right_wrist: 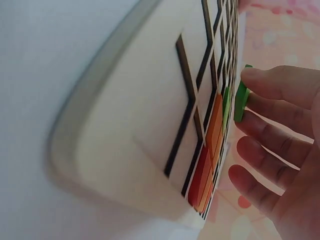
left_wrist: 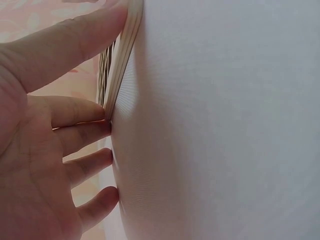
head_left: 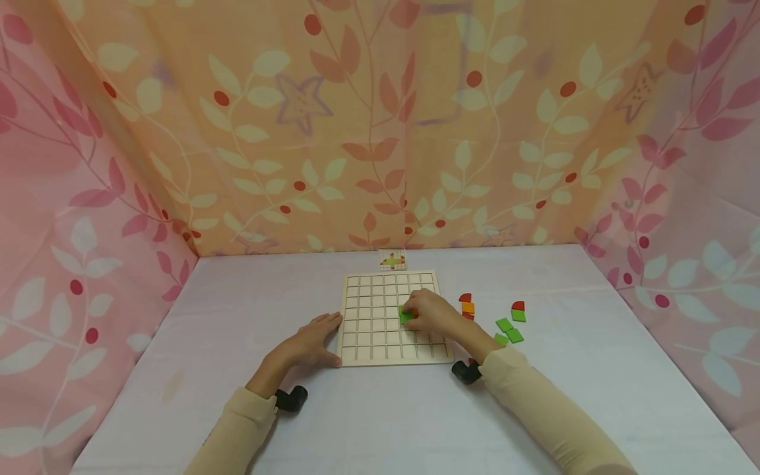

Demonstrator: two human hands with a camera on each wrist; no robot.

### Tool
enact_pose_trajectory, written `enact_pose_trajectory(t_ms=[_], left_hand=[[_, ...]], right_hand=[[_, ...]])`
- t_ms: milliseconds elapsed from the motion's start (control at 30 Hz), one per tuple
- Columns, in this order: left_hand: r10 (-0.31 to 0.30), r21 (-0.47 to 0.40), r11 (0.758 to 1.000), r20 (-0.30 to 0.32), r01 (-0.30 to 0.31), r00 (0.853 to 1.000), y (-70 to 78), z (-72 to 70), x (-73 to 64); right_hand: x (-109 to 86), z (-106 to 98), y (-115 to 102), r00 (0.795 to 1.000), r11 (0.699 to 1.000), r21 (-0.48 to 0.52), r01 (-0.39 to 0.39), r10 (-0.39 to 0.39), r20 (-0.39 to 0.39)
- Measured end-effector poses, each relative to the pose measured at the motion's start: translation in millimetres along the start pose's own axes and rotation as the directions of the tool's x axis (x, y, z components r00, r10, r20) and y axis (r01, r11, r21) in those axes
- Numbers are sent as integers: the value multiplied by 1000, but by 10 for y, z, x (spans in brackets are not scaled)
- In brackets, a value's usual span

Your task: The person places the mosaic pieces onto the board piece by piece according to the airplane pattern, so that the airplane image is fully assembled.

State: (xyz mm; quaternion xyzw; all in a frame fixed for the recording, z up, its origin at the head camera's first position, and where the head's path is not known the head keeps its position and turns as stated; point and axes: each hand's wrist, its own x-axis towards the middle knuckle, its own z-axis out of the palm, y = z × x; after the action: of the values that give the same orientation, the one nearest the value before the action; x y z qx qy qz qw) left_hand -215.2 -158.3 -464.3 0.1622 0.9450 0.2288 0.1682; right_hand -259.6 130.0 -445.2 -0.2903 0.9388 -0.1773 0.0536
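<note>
Floral cloth lines the top and both sides of the frame; a white-covered counter fills the lower part. Status of the hands, as I read it from my station:

1. The left hand, left of centre, is spread, its fingers and thumb touching the edge of the grid board.
2. The right hand, just right of centre, pinches a green tile at the board's right half. I cannot tell whether the tile touches the board.

Step in hand: I judge it to be positioning this tile in a cell. The next move calls for squaring the tile to the grid lines, pressing it flat and releasing, with the left hand bracing the board.

Parts count: I count one board; one pattern card above it, at upper centre; and one held tile. Loose at the right of the frame lie four green squares, one orange square and four red pieces, one mostly hidden near the right cuff. The right wrist view shows red, orange and green pieces on the board; they overlap too closely for me to count.
</note>
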Motion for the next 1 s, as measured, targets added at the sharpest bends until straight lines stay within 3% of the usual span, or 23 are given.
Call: enact_pose_trajectory(t_ms=[1000], left_hand=[[-5,-5,1000,0,5,1000,22,-16,-31]], right_hand=[[2,79,-41,1000,998,-52,-29,29,9]])
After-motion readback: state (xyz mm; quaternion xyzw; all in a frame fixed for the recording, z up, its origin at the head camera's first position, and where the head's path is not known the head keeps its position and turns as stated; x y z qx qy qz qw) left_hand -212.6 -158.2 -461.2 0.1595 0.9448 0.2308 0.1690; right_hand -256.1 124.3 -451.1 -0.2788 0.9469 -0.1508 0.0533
